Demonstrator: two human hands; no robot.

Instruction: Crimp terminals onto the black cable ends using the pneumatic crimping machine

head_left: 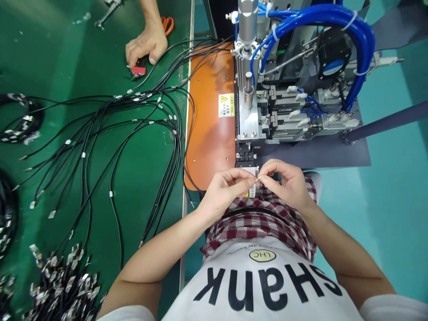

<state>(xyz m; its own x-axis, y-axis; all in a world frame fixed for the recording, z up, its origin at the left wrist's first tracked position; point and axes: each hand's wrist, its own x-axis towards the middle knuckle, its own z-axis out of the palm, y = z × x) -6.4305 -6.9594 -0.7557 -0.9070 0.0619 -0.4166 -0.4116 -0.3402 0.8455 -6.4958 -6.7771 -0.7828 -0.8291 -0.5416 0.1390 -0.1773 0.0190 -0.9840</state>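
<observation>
My left hand [227,191] and my right hand [288,183] meet in front of my lap, at the near end of the machine. Between their fingertips shows a thin yellow-green wire [257,179], pinched from both sides. Most of the wire is hidden by my fingers. A black cable [264,211] runs across my lap just below the hands; whether it joins the wire I cannot tell. Under my fingers lies part of a label with yellow [251,192] on the machine's front end.
An orange plate [210,133] borders the machine [247,120] with its blue air hoses [363,49]. Black cables [110,104] spread over the green table [133,178], bundled ends at lower left. Another person's hand [147,44] rests on a red-and-black tool [138,70] near orange-handled scissors [168,25].
</observation>
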